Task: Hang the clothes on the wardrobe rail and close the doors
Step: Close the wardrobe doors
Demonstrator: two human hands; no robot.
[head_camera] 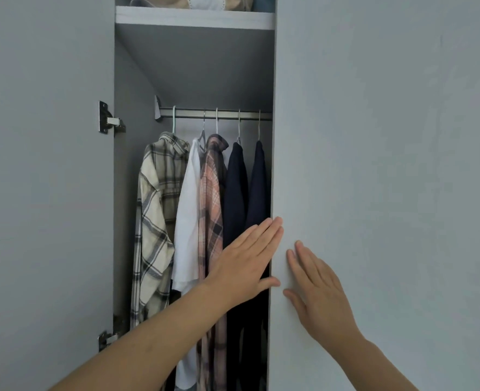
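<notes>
On the far left the left door (44, 193) stands wide open, with two shiny hinges (110, 122) on its edge. Next comes the open wardrobe. A metal rail (219, 113) runs across it, and five clothes hang from it on hangers. From the left they are a cream checked shirt (155, 221), a white shirt (188, 210), a pink checked shirt (212, 210) and two dark blue jackets (236, 193), side by side and touching. Above the rail sits a white shelf (195, 19) with some soft things on it, too cut off to tell.

The left hand (246, 262) reaches across in front of the dark jackets. Its fingers are straight and flat, and their tips touch the edge of the right door (388, 165). It holds nothing. Just beside it, the right hand (317, 283) lies flat on the front of the right door, fingers straight and a little spread, holding nothing. The right door covers the right part of the wardrobe. The clothes hang above and to the left of both hands
</notes>
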